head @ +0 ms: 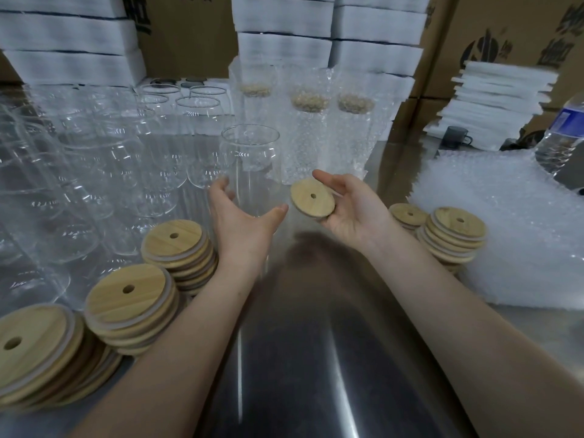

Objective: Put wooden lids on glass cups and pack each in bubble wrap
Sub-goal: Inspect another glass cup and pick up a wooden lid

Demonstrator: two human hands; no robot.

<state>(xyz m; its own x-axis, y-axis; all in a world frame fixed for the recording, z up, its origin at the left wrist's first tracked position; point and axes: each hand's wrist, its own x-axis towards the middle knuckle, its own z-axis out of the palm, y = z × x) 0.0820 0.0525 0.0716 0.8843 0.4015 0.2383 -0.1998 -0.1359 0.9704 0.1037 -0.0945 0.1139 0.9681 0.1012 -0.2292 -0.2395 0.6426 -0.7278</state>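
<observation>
WORK BENCH: At the steel table (316,327), we reach for one bare glass cup (251,159) standing upright at the middle of the surface. Our left hand (243,222) cups around the foot of the glass cup, thumb to its right and fingers (221,188) to its left. The fingers are spread apart and not closed, and motion blur keeps us from telling whether they touch the glass.

Just right of the glass cup, our right hand (350,210) holds a wooden lid (312,199) tilted, its centre hole facing us. The fingers curl under its lower edge and the thumb stretches above it. The lid sits beside the cup, lower than its rim, not on it.

Behind the glass cup and a little to its right stand three wrapped cups (308,128), each lidded and sleeved in bubble wrap. To its left crowd rows of unlidded glasses (94,159), and nearer us on that side rise three lid stacks (129,298). To the cup's right, more stacked lids (455,232) sit against a bubble wrap pile (512,229), with a water bottle (559,137) beyond. Cardboard boxes (505,33) and white foam pads (284,30) fill the background behind the cup.
</observation>
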